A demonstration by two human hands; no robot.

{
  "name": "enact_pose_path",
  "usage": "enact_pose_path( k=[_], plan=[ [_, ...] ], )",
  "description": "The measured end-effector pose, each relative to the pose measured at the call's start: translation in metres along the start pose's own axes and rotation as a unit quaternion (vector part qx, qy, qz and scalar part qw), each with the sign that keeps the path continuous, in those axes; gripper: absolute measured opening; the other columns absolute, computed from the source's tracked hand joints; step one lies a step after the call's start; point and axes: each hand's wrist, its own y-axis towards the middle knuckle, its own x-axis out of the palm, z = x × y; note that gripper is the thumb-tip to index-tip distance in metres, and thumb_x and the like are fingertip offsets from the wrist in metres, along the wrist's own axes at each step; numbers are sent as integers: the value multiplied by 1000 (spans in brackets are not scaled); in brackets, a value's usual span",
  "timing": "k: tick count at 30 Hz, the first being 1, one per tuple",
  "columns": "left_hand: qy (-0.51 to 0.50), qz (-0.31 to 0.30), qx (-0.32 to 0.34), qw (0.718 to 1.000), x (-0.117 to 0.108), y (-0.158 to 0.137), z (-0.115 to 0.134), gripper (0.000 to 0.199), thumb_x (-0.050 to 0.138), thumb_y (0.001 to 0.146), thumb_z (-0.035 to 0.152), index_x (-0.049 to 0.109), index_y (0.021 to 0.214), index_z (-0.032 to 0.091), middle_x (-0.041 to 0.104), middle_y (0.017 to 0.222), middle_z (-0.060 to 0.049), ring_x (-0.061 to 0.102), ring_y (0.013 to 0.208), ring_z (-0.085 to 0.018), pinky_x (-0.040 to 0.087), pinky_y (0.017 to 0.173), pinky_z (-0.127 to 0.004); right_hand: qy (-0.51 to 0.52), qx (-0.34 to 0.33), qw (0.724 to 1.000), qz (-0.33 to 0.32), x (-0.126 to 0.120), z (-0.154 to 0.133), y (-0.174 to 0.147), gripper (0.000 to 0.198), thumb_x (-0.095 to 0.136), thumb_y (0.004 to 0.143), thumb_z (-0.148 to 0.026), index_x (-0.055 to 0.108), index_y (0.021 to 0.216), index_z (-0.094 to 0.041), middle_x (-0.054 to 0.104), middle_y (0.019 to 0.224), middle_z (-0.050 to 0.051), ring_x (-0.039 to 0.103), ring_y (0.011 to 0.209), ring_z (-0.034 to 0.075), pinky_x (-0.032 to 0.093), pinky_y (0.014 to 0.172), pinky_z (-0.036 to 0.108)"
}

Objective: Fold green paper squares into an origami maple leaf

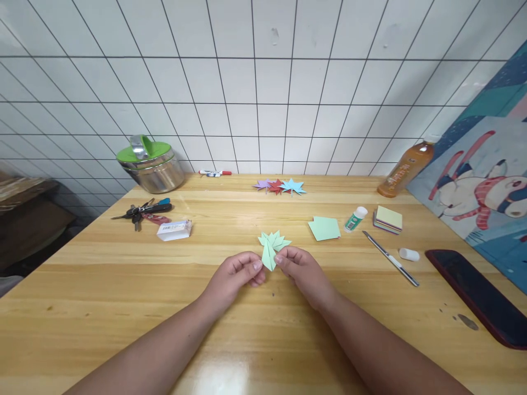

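Observation:
Between my two hands is a light green folded paper leaf [270, 248], its pointed tips fanning out at the top and a kite-shaped flap at the front. My left hand [241, 270] pinches the lower left edge of that flap between thumb and fingers. On the other side, my right hand [301, 270] grips the lower right edge, thumb on top. Green paper sheets [324, 228] lie to the right, beside an uncapped glue stick [355, 219]. Finished-looking purple, red and blue paper leaves [292, 187] rest near the wall.
On the right are a sticky-note stack [387, 219], a craft knife [391, 258], a white cap [409, 254], a phone [480, 296] and a tea bottle [407, 167]. Leftward sit a steel pot [154, 173], keys [144, 211], a small white box [174, 230] and a marker [214, 173].

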Motion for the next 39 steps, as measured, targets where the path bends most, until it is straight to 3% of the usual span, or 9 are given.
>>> enact_pose_path(
  k=[15,25,28,31,35,39],
  plan=[
    [155,72,1,985,5,2,5,27,57,76,38,53,60,17,55,57,2,46,54,-11,35,56,-22,-77,-46,996,-5,1,5,1,31,59,73,-42,45,60,-18,37,53,-7,30,50,7,24,48,21],
    [50,18,-12,999,5,2,3,24,62,74,38,59,70,14,57,64,0,51,61,-12,41,62,-23,-138,-67,988,-25,2,9,1,24,55,78,-36,51,65,-17,46,59,-4,38,55,8,31,52,21],
    [33,31,-18,999,5,3,3,26,64,73,39,58,70,14,57,61,1,50,58,-11,40,59,-23,-181,-102,978,5,3,9,-2,13,55,78,-31,55,82,-19,51,68,-3,37,52,8,32,50,21],
    [18,46,-24,999,4,4,3,27,63,73,40,59,72,13,57,59,1,50,56,-11,40,59,-23,-258,-180,949,7,3,7,-5,29,58,75,-23,53,103,-23,57,89,0,41,53,8,36,51,21],
    [2,53,-35,998,3,4,3,29,64,73,42,61,76,13,61,64,-2,55,62,-13,43,64,-25,-337,-250,908,-6,3,8,-6,26,55,74,-15,55,99,-24,58,90,2,51,69,12,41,59,23],
    [-3,50,-48,998,4,4,3,32,66,70,42,63,83,13,65,71,-5,59,68,-16,45,68,-27,-343,-233,910,22,2,10,-4,21,53,76,-14,55,95,-23,60,86,1,54,66,11,43,59,24]
  ],
)
